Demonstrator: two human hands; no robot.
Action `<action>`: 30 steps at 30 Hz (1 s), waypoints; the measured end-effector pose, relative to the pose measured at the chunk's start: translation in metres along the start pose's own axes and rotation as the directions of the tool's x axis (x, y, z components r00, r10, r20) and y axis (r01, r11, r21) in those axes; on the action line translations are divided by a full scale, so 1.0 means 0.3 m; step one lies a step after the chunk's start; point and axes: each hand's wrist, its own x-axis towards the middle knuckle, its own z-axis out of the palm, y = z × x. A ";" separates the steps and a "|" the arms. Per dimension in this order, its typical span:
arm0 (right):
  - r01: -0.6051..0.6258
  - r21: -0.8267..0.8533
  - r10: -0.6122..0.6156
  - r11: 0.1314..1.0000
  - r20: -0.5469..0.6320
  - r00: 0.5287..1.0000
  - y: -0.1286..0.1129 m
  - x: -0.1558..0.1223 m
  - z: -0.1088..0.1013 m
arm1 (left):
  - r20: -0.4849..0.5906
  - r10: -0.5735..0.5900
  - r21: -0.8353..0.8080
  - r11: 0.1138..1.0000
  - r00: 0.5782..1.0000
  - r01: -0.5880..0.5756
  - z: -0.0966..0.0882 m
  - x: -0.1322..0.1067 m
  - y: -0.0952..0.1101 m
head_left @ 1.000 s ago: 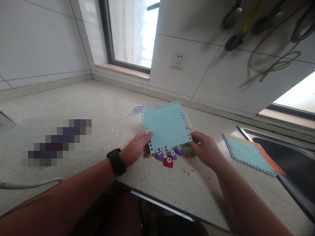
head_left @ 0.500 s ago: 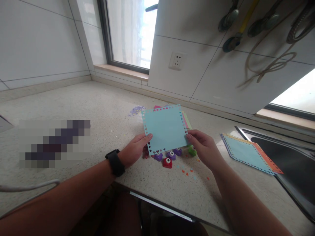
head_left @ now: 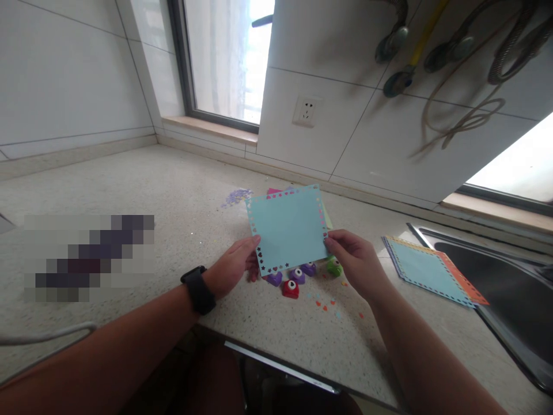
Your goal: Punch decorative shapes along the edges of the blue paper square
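A light blue sheet of paper (head_left: 288, 230) with small hearts and stars punched along its edges is held above the counter. My left hand (head_left: 237, 260) pinches its left edge, thumb on top. My right hand (head_left: 351, 249) grips the right edge between thumb and fingers. Just below the sheet lie craft punches: a red one (head_left: 290, 289), several purple ones (head_left: 297, 276) and a green one (head_left: 334, 267). Part of the purple group is hidden by the paper. Pink and green paper (head_left: 327, 216) shows behind the sheet.
Purple punched bits (head_left: 237, 197) are heaped on the counter (head_left: 129, 184), and orange bits (head_left: 325, 307) lie nearer me. A stack of punched sheets (head_left: 425, 268) overlaps the rim of the sink (head_left: 514, 300) at right. A pale cable (head_left: 47, 334) runs at left.
My hands still hold the blue sheet by both sides, its tilt almost the same. The whole view has shifted slightly.
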 end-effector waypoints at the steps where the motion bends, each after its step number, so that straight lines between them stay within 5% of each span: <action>1: 0.001 0.005 -0.001 1.000 0.001 1.000 -0.001 0.000 -0.001 | 0.004 -0.005 -0.007 1.000 1.000 0.005 -0.002 0.002 -0.001; 19: 0.012 0.007 -0.012 1.000 -0.028 1.000 0.010 0.003 -0.002 | 0.047 -0.066 -0.008 0.998 0.997 0.066 -0.008 0.011 0.008; 30: 0.027 0.023 -0.028 0.999 0.018 0.999 -0.002 -0.006 -0.001 | 0.096 0.012 0.150 0.988 0.995 -0.026 -0.021 -0.006 -0.002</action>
